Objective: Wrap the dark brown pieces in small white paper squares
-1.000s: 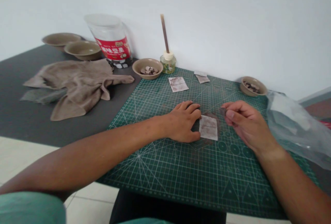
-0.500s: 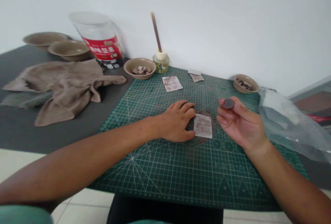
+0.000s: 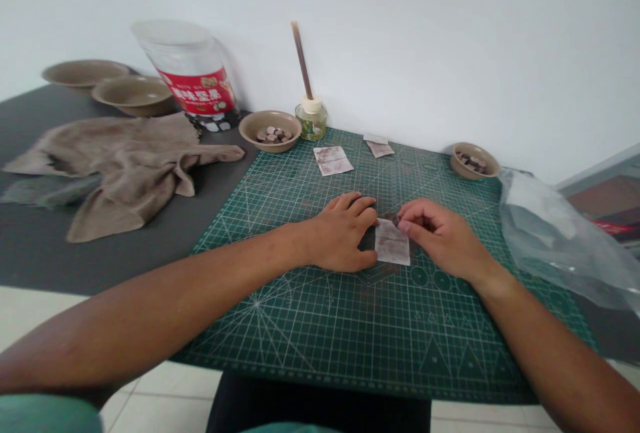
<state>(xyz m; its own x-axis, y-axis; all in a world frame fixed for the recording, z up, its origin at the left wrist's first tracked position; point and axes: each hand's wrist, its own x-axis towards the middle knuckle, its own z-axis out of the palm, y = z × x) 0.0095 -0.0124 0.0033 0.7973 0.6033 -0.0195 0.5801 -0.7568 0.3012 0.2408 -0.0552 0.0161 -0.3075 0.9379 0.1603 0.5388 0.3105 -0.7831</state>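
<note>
My left hand (image 3: 343, 233) lies flat on the green cutting mat (image 3: 320, 333), its fingertips against the left edge of a stained white paper square (image 3: 391, 243). A dark patch shows under that hand, but I cannot tell whether it holds anything. My right hand (image 3: 440, 233) is at the paper's upper right corner, pinching a small dark flat piece (image 3: 397, 220) between finger and thumb. The piece is mostly hidden by the fingers. The two hands are close together, with the paper between them.
Two more stained papers (image 3: 333, 161) lie on the mat's far side, near a bowl of dark discs (image 3: 270, 116) and a smaller bowl (image 3: 457, 167). A plastic bag (image 3: 545, 233) lies at right. A crumpled beige cloth (image 3: 125, 173), a red-labelled jar (image 3: 193, 73) and a reed diffuser (image 3: 311, 119) stand beyond.
My right hand has moved left and down with the dark piece, from above the mat to the paper's upper right corner. My left hand has stayed in place.
</note>
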